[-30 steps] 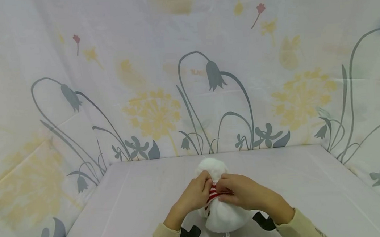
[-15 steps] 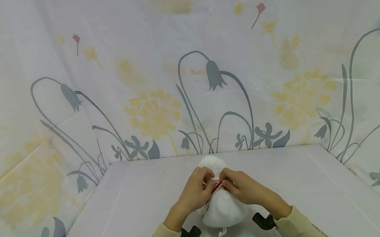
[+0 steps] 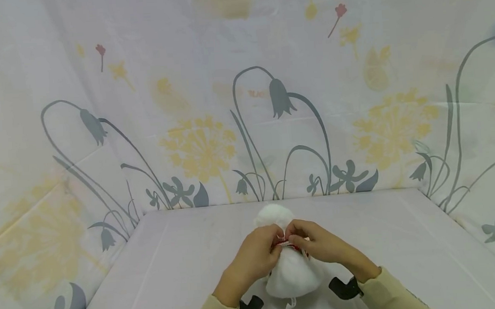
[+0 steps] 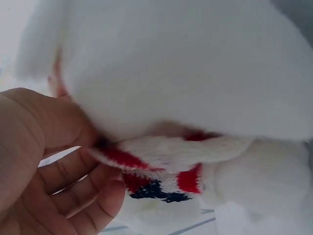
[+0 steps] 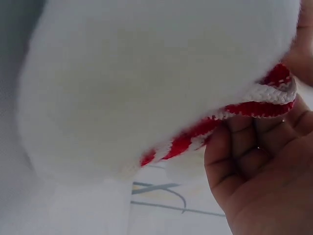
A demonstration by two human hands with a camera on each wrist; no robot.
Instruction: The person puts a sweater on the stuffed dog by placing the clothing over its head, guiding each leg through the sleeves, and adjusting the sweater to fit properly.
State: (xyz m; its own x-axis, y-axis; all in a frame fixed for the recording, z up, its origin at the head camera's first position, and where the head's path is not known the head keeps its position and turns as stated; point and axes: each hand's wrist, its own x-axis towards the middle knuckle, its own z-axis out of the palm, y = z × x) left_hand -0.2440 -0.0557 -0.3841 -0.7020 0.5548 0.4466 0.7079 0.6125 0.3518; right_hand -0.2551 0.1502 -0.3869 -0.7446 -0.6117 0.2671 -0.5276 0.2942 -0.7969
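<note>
A fluffy white plush toy [image 3: 293, 277] is at the near middle of the table, its rounded top [image 3: 274, 214] pointing away from me. Round its narrow part goes a knitted red-and-white striped garment [image 5: 183, 142], with a navy patch showing in the left wrist view. My left hand [image 3: 255, 251] pinches the garment's edge between thumb and fingers. Close beside it, my right hand [image 3: 318, 242] grips the same knit from the other side. The fingertips nearly meet over the toy, and much of the garment is hidden behind hands and fur.
A white tag [image 3: 290, 304] sticks out at the toy's near end. Black wrist-camera mounts [image 3: 345, 288] sit at both wrists. Behind the white table [image 3: 185, 243] hangs a flower-printed curtain [image 3: 204, 147], which also runs along both sides.
The garment's stripes, earlier spread flat between the hands, are now gathered into a narrow band. My right hand has shifted slightly, and its fingertips have come closer to the left ones.
</note>
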